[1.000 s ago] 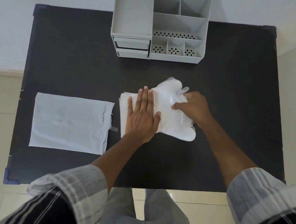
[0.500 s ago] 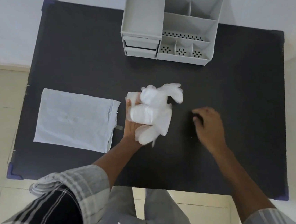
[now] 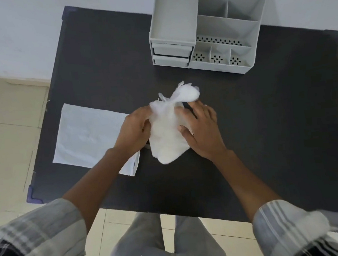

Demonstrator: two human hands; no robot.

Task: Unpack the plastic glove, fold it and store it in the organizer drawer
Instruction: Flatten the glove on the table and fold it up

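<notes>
A crumpled, translucent white plastic glove (image 3: 167, 126) sits at the middle of the black table (image 3: 266, 118), its loose fingers sticking up toward the far side. My left hand (image 3: 133, 129) grips its left edge. My right hand (image 3: 202, 127) holds its right edge, fingers spread over the plastic. The grey organizer (image 3: 210, 27) stands at the far edge of the table, with two shut drawers (image 3: 172, 54) stacked at its front left.
A flat white packaging bag (image 3: 88, 133) lies on the table to the left of my hands, partly under my left forearm. The organizer has open compartments on top and small perforated bins (image 3: 216, 58) at its front right. Tiled floor surrounds the table.
One second ago the glove lay flat under both hands. My left hand then lifted it bunched up while my right hand rested apart. Now my right hand has returned and both hold the glove.
</notes>
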